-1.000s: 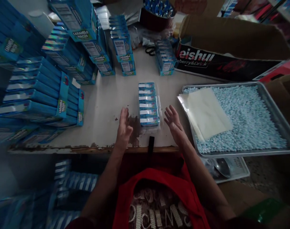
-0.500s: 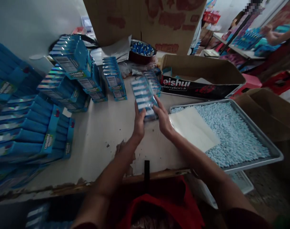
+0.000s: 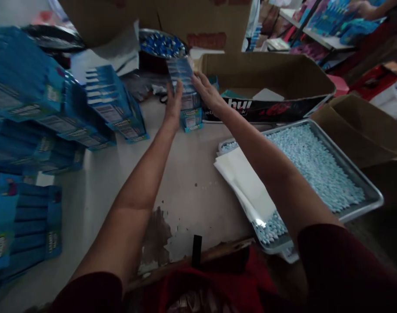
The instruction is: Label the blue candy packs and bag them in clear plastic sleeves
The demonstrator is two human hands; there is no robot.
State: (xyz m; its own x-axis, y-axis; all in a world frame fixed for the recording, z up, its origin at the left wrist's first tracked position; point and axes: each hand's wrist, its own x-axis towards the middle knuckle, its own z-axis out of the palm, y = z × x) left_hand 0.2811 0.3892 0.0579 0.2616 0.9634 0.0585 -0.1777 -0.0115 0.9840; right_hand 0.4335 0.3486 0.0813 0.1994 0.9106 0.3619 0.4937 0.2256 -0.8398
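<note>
Toward the far edge of the worktop point(image 3: 198, 161), a clear pack of blue boxes point(image 3: 181, 69) is clasped between both hands, tilted and somewhat blurred. The left hand point(image 3: 174, 103) grips its left side, thumb on the near face; the right hand point(image 3: 208, 90) presses its right side with the fingers stretched forward. Directly below is a short stack of blue cartons point(image 3: 192, 121); whether the pack rests on it cannot be told. Beside the left hand lies a black loop-shaped handle point(image 3: 163, 99), partly hidden.

Behind the pack, a round bowl of blue-wrapped candies point(image 3: 162, 44) stands before an upright cardboard panel point(image 3: 206, 21). Right of the hands, along the far edge, is an open black-printed cardboard box point(image 3: 276, 109), its lettering partly covered by the right forearm. At the worktop's right edge, a metal tray point(image 3: 376, 202) holds pale blue candies point(image 3: 322, 161), with cream paper sheets point(image 3: 248, 176) over its left side. Taller piles of blue display boxes point(image 3: 28, 82) line the left edge. Beyond, at upper right, a co-worker's hand point(image 3: 364, 8) shows.
</note>
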